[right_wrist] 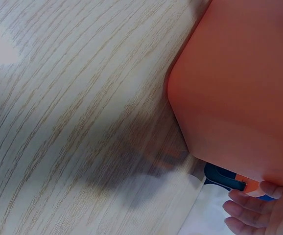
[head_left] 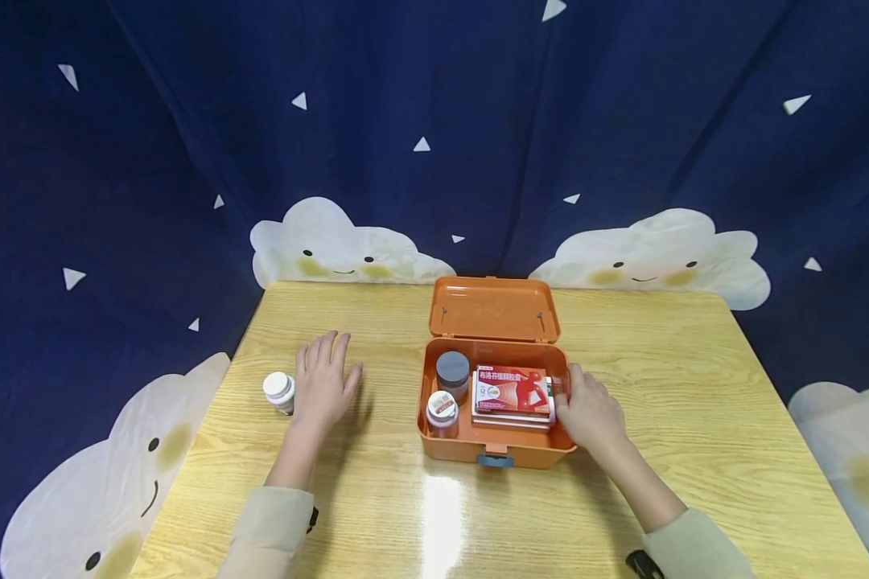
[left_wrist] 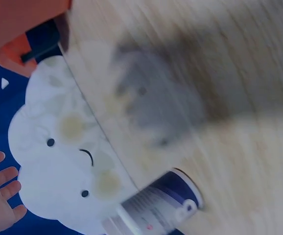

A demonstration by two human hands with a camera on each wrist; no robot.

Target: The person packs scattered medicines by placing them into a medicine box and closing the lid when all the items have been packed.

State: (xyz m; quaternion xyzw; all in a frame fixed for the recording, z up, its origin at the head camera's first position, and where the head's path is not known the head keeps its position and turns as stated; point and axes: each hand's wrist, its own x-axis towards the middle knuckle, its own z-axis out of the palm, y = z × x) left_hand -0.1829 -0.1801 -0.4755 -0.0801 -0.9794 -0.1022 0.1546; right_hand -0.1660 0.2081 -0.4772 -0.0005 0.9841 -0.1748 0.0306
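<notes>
An orange plastic case (head_left: pixel 459 450) stands on the table with its lid (head_left: pixel 492 310) raised. My right hand (head_left: pixel 594 410) holds its right wall, thumb over the rim and fingers along the outside. Red and white medicine boxes (head_left: pixel 510 390) lie stacked inside, close to the thumb. At the case's left are a grey-lidded jar (head_left: pixel 452 370) and a white-capped bottle (head_left: pixel 443 410). My left hand (head_left: pixel 322 382) hovers with spread fingers just right of another white-capped bottle (head_left: pixel 279 388). In the left wrist view that bottle (left_wrist: pixel 156 205) shows a blue and white label.
The wooden table (head_left: pixel 666 346) stretches out on both sides of the case. A blue latch (head_left: pixel 496 461) sticks out at its front. Behind the table hangs a dark blue curtain (head_left: pixel 376 121) with cloud faces and white triangles.
</notes>
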